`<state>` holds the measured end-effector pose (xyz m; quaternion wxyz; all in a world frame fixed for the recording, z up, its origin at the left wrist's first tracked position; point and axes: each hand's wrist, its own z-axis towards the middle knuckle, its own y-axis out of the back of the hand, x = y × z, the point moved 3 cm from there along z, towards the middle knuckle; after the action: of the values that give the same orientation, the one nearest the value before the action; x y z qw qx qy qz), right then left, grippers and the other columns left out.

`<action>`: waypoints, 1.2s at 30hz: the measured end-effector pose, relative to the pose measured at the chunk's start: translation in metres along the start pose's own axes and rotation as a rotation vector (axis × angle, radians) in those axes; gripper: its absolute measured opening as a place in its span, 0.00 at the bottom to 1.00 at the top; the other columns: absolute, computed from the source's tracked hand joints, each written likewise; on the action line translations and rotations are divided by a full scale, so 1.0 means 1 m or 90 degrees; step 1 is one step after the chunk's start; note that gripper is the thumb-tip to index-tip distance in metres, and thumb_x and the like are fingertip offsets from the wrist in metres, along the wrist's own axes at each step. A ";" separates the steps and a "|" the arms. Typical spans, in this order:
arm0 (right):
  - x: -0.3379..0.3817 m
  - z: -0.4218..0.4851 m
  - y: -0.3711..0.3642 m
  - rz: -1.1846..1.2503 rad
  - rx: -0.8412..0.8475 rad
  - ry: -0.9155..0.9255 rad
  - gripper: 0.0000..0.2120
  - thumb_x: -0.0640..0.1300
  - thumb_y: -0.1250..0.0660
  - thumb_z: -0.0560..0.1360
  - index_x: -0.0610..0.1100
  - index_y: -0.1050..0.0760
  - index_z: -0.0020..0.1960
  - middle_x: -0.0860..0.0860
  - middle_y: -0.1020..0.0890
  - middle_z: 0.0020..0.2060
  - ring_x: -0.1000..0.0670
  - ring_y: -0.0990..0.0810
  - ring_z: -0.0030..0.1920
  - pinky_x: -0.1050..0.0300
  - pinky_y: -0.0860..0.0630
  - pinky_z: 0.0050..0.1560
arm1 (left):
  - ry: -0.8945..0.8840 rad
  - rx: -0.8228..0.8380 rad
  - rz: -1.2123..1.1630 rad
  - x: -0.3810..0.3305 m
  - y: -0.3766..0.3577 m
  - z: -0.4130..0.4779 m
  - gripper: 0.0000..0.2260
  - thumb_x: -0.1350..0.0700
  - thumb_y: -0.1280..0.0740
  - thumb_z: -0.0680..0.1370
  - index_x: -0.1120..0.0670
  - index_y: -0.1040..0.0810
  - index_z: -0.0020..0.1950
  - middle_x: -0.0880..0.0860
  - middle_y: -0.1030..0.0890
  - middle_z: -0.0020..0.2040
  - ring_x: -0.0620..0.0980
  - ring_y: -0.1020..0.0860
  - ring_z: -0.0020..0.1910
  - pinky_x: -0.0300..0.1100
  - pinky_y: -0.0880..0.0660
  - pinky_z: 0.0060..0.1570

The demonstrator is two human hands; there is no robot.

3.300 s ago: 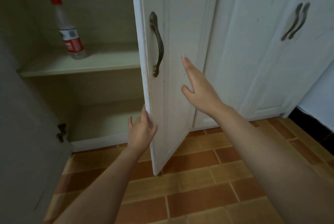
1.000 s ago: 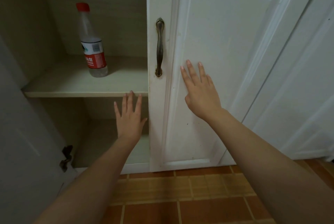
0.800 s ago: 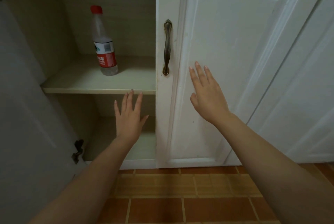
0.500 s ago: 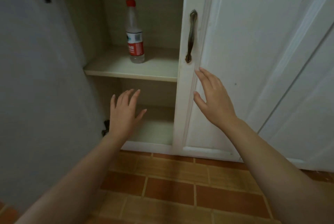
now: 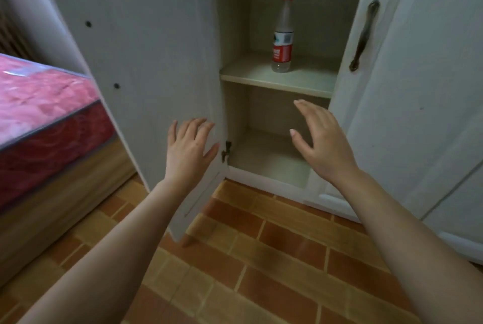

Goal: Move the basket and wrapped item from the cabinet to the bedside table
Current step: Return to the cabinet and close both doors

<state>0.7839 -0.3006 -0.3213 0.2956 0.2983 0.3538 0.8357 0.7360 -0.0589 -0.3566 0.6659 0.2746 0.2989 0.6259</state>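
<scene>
The white cabinet [image 5: 279, 80] stands with its left door [image 5: 146, 67] swung wide and its right door [image 5: 418, 88] shut. On its upper shelf a clear bottle [image 5: 283, 36] with a red cap and red label stands upright. The lower compartment holds nothing I can see. No basket or wrapped item is in view. My left hand [image 5: 189, 146] is open, fingers spread, in front of the inner face of the open door. My right hand [image 5: 320, 141] is open too, raised before the lower compartment.
A bed with a red patterned mattress [image 5: 44, 114] on a wooden base fills the left side. Brown and orange tiles [image 5: 261, 258] cover the floor. A dark metal handle [image 5: 364, 39] is on the shut right door.
The view has swung left, bringing the bed into sight. My left hand has moved from the lower compartment to the open door. My right hand has left the shut door and now hovers before the opening.
</scene>
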 end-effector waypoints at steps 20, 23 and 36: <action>0.088 0.016 -0.093 0.034 0.134 0.107 0.25 0.50 0.43 0.79 0.45 0.44 0.73 0.48 0.37 0.72 0.49 0.42 0.72 0.58 0.49 0.67 | 0.326 -0.004 0.012 0.152 0.049 -0.034 0.31 0.49 0.34 0.75 0.62 0.41 0.71 0.63 0.32 0.67 0.61 0.36 0.67 0.57 0.44 0.67; 0.092 0.024 -0.106 0.022 0.153 0.129 0.25 0.50 0.43 0.79 0.46 0.45 0.73 0.48 0.37 0.72 0.49 0.42 0.72 0.58 0.49 0.67 | 0.309 0.027 -0.067 0.161 0.040 -0.014 0.28 0.50 0.36 0.76 0.59 0.42 0.72 0.60 0.30 0.67 0.59 0.35 0.66 0.54 0.41 0.65; 0.088 0.028 -0.121 -0.017 0.188 0.119 0.26 0.51 0.45 0.79 0.49 0.50 0.74 0.51 0.41 0.73 0.51 0.46 0.73 0.58 0.52 0.67 | 0.304 -0.074 -0.212 0.156 0.037 0.001 0.08 0.57 0.38 0.76 0.61 0.28 0.48 0.58 0.21 0.45 0.58 0.26 0.46 0.54 0.31 0.52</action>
<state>0.7810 -0.1571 -0.3726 0.2254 0.2544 0.5025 0.7949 0.7183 0.0993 -0.3370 0.6848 0.0283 0.4516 0.5713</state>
